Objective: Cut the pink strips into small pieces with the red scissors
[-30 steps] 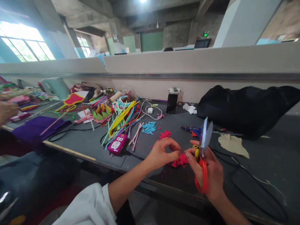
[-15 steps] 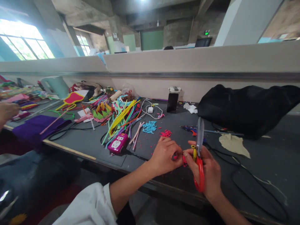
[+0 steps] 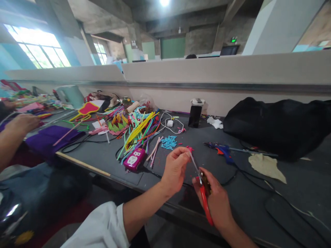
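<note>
My right hand [image 3: 216, 199] grips red-handled scissors [image 3: 204, 196] near the table's front edge, blades angled up and to the left. My left hand [image 3: 176, 168] is raised just left of it, thumb and fingers pinched on a small red piece [image 3: 190, 148] right at the scissor tips. A blue heap of cut bits [image 3: 168, 142] lies on the dark table [image 3: 108, 158] behind my left hand. Any red scraps under my hands are hidden.
Coloured pipe cleaners [image 3: 138, 129], a pink power strip [image 3: 134, 159], a glue gun [image 3: 219, 148], a white charger cable [image 3: 170, 122], a black bag [image 3: 279, 125] and a tan scrap [image 3: 267, 166] lie on the table. Another person's hand [image 3: 22, 122] rests by purple felt [image 3: 49, 136] at the left.
The scissors tipped from upright, blades apart, to closed and leaning left toward my left hand. My left hand rose off the red scrap pile with a small piece. The camera shifted.
</note>
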The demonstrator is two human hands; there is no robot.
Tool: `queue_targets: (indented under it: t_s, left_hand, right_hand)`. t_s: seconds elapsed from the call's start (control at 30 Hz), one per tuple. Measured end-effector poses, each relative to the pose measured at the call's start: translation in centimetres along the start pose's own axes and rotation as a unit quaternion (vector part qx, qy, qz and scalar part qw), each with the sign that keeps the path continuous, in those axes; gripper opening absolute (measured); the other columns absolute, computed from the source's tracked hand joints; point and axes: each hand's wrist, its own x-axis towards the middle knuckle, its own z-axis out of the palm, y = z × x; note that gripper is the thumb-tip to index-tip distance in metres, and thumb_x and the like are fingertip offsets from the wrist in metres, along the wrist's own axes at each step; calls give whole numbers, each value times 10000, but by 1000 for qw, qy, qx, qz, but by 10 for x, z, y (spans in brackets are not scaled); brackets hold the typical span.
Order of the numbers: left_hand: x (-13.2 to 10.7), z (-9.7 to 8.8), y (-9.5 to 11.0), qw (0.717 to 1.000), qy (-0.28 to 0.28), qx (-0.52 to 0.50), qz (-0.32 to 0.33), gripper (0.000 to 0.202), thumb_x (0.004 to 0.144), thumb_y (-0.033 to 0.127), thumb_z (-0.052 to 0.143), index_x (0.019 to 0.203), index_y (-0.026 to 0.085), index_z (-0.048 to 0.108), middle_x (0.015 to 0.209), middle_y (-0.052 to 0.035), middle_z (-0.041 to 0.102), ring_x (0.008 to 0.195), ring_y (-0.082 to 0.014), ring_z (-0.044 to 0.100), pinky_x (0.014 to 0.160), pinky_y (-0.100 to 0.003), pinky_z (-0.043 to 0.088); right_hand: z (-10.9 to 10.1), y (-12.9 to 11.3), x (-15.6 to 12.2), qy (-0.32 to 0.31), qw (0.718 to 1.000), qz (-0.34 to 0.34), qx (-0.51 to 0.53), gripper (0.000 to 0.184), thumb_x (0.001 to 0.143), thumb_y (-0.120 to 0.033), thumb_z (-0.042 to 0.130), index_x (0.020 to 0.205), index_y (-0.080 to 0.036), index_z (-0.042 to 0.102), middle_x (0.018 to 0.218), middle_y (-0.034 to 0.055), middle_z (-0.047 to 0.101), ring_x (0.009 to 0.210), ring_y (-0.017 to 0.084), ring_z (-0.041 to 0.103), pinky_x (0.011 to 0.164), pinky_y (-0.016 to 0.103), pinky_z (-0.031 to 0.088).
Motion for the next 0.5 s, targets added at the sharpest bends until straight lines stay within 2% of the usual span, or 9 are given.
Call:
queue_targets:
  t_s: [0.27,0.5]
  left_hand:
    - [-4,3,-2,1000,8,-22,-8,154,678,243,734,709,158,609,687,24,533,656,-88,469,675,-219,378]
    - [-4,4,-2,1000,4,-20,-2,142,691,229,722,702,155,601,680,23,526,654,-88,462,675,-218,380]
  right_hand:
    - [5,7,-5,19,999,-21,-44,375,893,-407,539,1167,-162,612,1022,86,725,881,211,705,811,351,561]
    - [4,4,-4,6,999,-15,-33,347,909,-402,515,1129,-155,622,991,79,732,832,186,712,754,289,563]
